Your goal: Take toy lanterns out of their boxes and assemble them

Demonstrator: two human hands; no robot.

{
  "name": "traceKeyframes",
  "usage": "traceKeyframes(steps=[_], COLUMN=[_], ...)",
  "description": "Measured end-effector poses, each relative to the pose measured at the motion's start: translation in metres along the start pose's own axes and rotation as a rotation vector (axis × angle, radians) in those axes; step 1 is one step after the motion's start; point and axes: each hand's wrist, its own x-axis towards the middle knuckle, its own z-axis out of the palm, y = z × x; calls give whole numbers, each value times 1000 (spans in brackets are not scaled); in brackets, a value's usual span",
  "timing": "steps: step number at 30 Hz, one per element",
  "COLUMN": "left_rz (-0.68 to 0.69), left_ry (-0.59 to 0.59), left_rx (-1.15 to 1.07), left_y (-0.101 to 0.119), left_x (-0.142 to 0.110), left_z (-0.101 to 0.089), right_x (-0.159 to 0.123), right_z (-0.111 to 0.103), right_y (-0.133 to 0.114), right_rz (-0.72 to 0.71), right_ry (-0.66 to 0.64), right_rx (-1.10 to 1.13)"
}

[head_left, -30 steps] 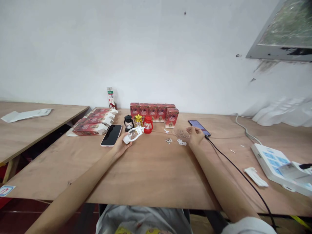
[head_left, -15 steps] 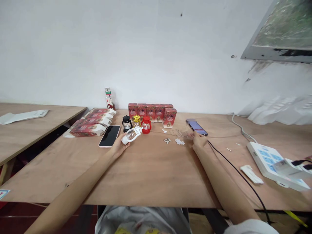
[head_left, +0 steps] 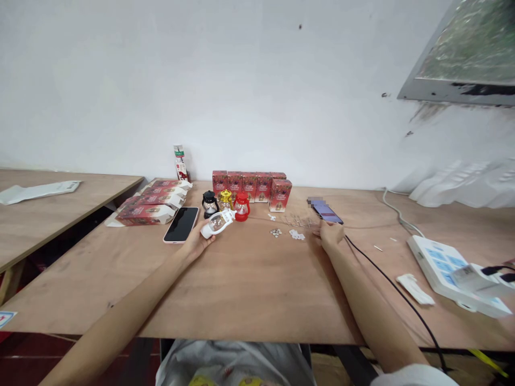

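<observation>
Left hand grips white lantern, tilted above the table, near the red lantern. Right hand, fingers bent, is beside the wire pieces; whether it pinches one, I cannot tell.

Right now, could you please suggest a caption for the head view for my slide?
Left hand holding a white miniature lantern, near black, gold and red lanterns.

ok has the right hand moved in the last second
Yes. Judged against the phone on the right, the right hand has come toward the person and slightly right.
</observation>
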Motion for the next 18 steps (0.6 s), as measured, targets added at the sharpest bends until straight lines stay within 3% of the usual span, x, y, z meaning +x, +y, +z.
traceKeyframes(steps=[6, 18], left_rz=[1, 1], left_ry=[2, -2], left_rx=[0, -2], left_y=[-1, 0], left_x=[2, 0], left_z=[-2, 0], right_x=[0, -3], right_z=[-8, -17], right_y=[-5, -14], right_rz=[124, 39], right_ry=[8, -105], right_rx=[-97, -300])
